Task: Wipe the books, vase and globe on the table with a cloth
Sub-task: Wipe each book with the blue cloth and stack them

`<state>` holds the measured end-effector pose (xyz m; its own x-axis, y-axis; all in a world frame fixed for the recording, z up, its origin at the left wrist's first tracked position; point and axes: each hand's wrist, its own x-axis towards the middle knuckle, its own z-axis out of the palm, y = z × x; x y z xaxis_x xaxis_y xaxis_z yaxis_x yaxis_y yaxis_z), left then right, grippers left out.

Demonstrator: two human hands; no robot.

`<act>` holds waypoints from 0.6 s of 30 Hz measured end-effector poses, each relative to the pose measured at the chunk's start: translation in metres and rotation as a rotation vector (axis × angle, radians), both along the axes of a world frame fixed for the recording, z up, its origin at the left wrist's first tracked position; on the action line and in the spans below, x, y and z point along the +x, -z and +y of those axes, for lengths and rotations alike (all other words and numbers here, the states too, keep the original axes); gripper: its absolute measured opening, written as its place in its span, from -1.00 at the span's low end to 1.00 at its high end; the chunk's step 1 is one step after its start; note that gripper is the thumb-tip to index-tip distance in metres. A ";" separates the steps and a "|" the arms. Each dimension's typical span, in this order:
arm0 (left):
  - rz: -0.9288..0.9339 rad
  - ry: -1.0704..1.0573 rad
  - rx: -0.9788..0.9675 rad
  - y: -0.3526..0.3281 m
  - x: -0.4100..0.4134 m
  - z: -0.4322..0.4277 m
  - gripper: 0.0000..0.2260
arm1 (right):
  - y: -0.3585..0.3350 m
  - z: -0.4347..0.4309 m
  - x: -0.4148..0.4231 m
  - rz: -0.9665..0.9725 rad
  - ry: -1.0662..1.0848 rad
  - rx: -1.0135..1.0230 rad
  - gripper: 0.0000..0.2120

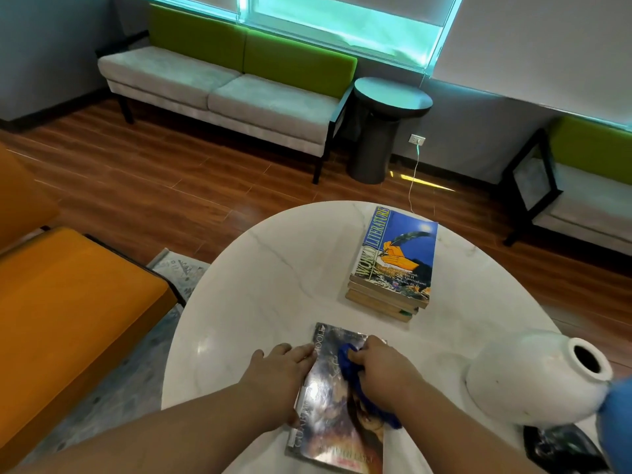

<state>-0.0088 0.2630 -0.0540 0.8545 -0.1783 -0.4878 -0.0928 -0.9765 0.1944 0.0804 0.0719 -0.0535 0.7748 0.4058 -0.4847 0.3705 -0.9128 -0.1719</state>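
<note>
A glossy dark book (328, 405) lies flat near the front of the round white marble table (273, 285). My left hand (277, 378) rests on the book's left edge with straight fingers. My right hand (383, 371) grips a bunched blue cloth (349, 360) and presses it on the book's cover. A stack of books (393, 265) with a blue "World Literature" cover on top sits further back. A white vase (537, 374) stands at the right. A blue globe (615, 419) shows partly at the right edge, blurred.
An orange chair (68, 302) stands left of the table. A grey and green sofa (232, 83) and a dark round side table (383, 128) line the far wall. Another green seat (581, 179) is at the right. A dark object (561, 446) lies below the vase.
</note>
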 end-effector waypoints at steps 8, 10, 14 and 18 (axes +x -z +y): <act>0.001 -0.009 -0.003 -0.002 -0.002 -0.002 -0.06 | -0.009 -0.013 -0.015 -0.111 -0.064 -0.115 -0.54; 0.005 -0.015 -0.005 -0.001 -0.003 -0.002 -0.06 | -0.008 -0.014 -0.029 -0.092 -0.178 -0.061 -0.53; 0.010 -0.018 -0.016 -0.001 -0.005 -0.002 -0.05 | -0.010 -0.024 -0.032 -0.100 -0.156 -0.043 -0.56; 0.017 -0.029 -0.009 0.001 -0.005 -0.001 -0.05 | -0.003 -0.008 -0.043 -0.154 -0.131 -0.001 -0.58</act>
